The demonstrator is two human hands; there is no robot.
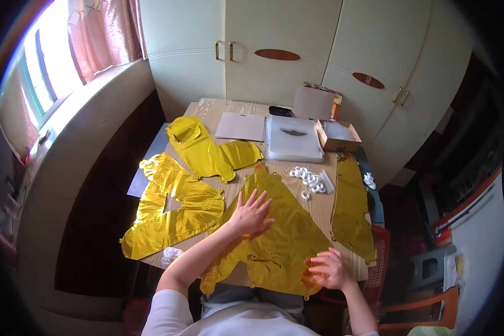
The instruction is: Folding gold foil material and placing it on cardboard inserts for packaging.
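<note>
A flat, uninflated gold foil balloon (283,227), shaped like a letter A, lies before me and hangs over the table's near edge. My left hand (252,214) rests on its upper left part with the fingers spread. Over its lower right corner is my right hand (331,270), fingers bent but apart, with nothing visible in them; its orange reflection shows in the foil. More flat gold foil balloons lie around: one at the far left (204,148), another at the near left (168,210), and a narrow one at the right (353,207).
White ribbon rolls (311,179) lie right of centre. Behind are a stack of clear plastic bags (293,140), a pale sheet (241,126), a black tray (280,111) and an open cardboard box (338,136). Crumpled white tissue (171,256) sits at the left edge. A red chair (378,263) stands right.
</note>
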